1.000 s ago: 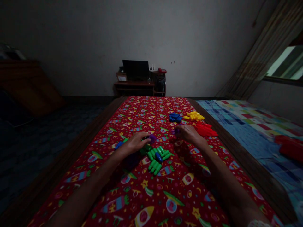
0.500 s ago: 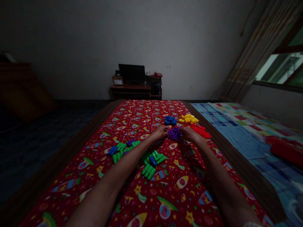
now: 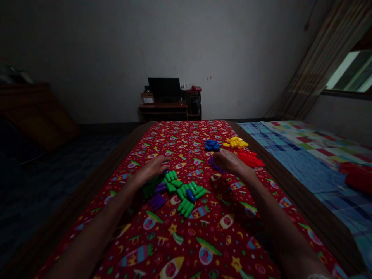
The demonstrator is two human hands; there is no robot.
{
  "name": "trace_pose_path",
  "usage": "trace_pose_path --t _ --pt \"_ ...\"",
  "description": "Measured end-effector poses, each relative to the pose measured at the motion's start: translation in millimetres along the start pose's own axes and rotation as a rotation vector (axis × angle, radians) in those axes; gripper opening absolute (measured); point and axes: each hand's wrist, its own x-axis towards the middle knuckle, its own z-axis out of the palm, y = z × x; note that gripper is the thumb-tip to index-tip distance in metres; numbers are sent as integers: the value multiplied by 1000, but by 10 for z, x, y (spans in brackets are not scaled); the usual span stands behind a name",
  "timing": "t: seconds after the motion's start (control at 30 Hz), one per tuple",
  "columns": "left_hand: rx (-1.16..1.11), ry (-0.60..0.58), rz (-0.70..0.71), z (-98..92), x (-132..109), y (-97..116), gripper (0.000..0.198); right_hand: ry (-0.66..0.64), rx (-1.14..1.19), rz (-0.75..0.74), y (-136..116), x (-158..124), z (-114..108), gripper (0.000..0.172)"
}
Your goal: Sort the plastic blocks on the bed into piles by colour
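My left hand (image 3: 157,166) reaches over the left end of the mixed pile, with its fingers a little apart and no block visible in them. Just under its fingertips lie green blocks (image 3: 171,176) and purple blocks (image 3: 157,202). A single blue block (image 3: 190,195) rests among the green ones nearer to me. Farther right, my right hand (image 3: 228,161) is curled down over the small purple heap (image 3: 213,164), its fingers closed around purple pieces. The fingertips are partly hidden there. Close by that hand lie red blocks (image 3: 250,158).
Blue blocks (image 3: 212,145) and yellow blocks (image 3: 236,142) form separate heaps behind my right hand. Everything lies on a red patterned cloth (image 3: 186,248) with a dark brown border. A desk with a monitor (image 3: 164,89) stands by the wall. A checked bed cover (image 3: 287,155) is at the right.
My left hand has moved from the purple heap back left to the mixed pile. My right hand has stayed at the purple heap and now covers more of it. The view has shifted slightly.
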Motion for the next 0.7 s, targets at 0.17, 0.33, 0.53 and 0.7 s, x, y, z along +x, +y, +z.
trace_pose_path --t 0.17,0.33,0.53,0.7 --pt "55 -90 -100 33 -319 -199 32 -34 93 -182 -332 -8 108 18" --pt "-5 14 -111 127 -278 -4 33 -11 127 -253 -361 -26 241 19" --pt "-166 213 -58 51 -300 322 23 314 266 -311 -451 76 462 36" --pt "-300 211 89 185 -395 699 23 233 225 -296 -523 110 490 27"
